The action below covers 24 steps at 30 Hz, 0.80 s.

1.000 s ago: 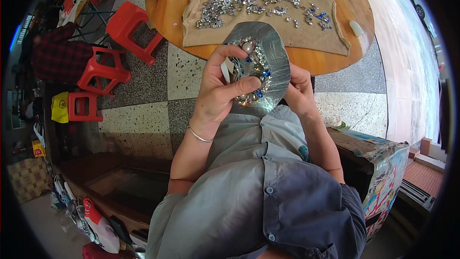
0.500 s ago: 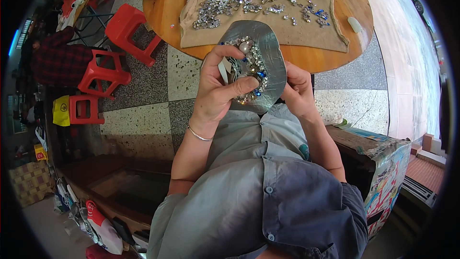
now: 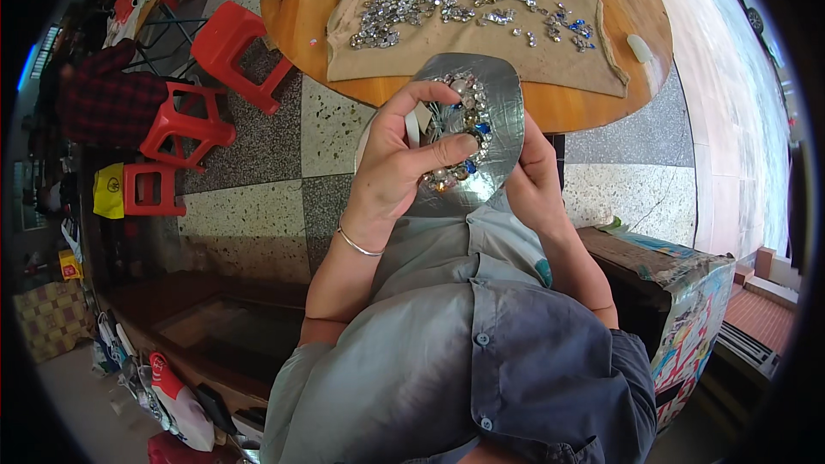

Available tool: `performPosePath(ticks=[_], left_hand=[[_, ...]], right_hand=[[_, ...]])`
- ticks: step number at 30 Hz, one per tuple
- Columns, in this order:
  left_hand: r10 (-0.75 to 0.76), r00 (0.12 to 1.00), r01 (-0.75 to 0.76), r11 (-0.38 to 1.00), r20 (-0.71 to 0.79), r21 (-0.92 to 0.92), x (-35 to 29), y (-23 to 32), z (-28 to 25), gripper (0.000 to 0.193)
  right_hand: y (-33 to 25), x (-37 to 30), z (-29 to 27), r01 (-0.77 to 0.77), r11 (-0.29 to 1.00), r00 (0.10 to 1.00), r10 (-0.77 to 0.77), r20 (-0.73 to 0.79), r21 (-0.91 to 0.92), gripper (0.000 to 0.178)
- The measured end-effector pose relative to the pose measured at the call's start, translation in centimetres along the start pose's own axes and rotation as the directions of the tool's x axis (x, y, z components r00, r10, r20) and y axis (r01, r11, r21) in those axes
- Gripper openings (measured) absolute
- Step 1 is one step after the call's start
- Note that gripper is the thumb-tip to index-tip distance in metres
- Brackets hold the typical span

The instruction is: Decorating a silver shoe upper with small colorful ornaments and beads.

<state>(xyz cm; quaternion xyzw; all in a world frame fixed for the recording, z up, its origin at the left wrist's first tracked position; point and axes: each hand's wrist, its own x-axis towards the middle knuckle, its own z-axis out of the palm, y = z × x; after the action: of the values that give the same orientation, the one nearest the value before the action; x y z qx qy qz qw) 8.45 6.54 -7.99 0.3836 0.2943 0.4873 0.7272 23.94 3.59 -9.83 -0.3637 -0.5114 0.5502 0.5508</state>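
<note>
Silver oval jewelled piece stands long axis upright, top toward the worktop, gripped by left hand and right hand.

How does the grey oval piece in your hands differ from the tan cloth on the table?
The grey oval piece is held up in both hands, the left hand in front and the right hand behind; the tan cloth lies flat on the round table. The piece is smaller and shiny, with gems clustered tightly; the cloth's gems lie scattered. Both carry silvery and blue gems.
</note>
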Motion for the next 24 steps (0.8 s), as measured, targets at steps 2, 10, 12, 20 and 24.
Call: performPosePath(ticks=[2, 10, 12, 20, 24], left_hand=[[-0.060, 0.998, 0.059, 0.995, 0.000, -0.075, 0.0, 0.1, -0.3, 0.040], [-0.053, 0.998, 0.056, 0.997, -0.040, 0.062, 0.0, 0.0, -0.7, 0.039], [0.011, 0.998, -0.003, 0.990, -0.059, 0.143, 0.1, 0.2, -0.9, 0.038], [0.168, 0.986, -0.139, 0.849, -0.011, 0.510, 0.6, 2.1, 0.8, 0.040], [0.066, 0.995, -0.028, 0.896, -0.071, 0.443, -0.4, 3.2, 2.7, 0.037]], right_hand=[[-0.7, -0.2, -0.1, -0.097, 0.995, 0.994, 0.097, 0.054, -0.009, 0.016], [1.4, 1.3, 0.5, 0.038, 0.986, 0.992, -0.018, -0.122, 0.165, 0.025], [0.5, 1.8, -1.0, 0.135, 0.984, 0.980, -0.150, -0.133, -0.113, 0.025], [-3.1, 3.0, -2.7, 0.543, 0.381, 0.812, -0.466, 0.352, -0.748, 0.026], [-3.5, 2.3, -3.1, 0.563, 0.445, 0.812, -0.454, 0.367, -0.696, 0.021]])
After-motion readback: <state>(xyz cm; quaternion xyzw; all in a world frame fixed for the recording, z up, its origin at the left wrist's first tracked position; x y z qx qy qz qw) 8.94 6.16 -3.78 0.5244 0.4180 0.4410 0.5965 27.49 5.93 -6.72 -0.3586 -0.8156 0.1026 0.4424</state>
